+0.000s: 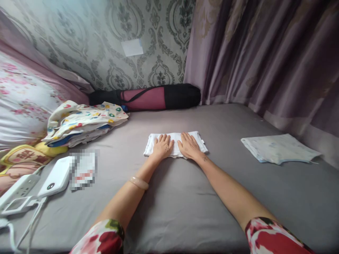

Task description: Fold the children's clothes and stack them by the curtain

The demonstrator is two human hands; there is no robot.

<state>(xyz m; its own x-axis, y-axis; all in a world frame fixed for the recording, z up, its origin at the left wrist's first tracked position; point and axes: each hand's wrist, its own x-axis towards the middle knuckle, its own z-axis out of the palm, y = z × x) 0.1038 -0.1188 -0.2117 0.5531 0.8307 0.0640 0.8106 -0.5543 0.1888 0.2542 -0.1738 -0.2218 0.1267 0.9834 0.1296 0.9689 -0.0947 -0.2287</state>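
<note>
A folded white cloth (175, 140), perhaps a garment, lies flat on the grey bed sheet (172, 197) in front of me. My left hand (163, 145) rests palm down on its left part, fingers spread. On the right part lies my right hand (189, 144), also flat with the thumb apart. Both hands press on the top of the cloth and grip nothing. A small white tag sticks out at the cloth's right edge. What is under my palms is hidden.
To the right lies a folded pale garment (280, 148). A pile of patterned clothes (87, 120) is at the left, near a white power bank (57, 176), a power strip (19, 190) and cables. A black and pink long bag (145, 98) lies along the wall.
</note>
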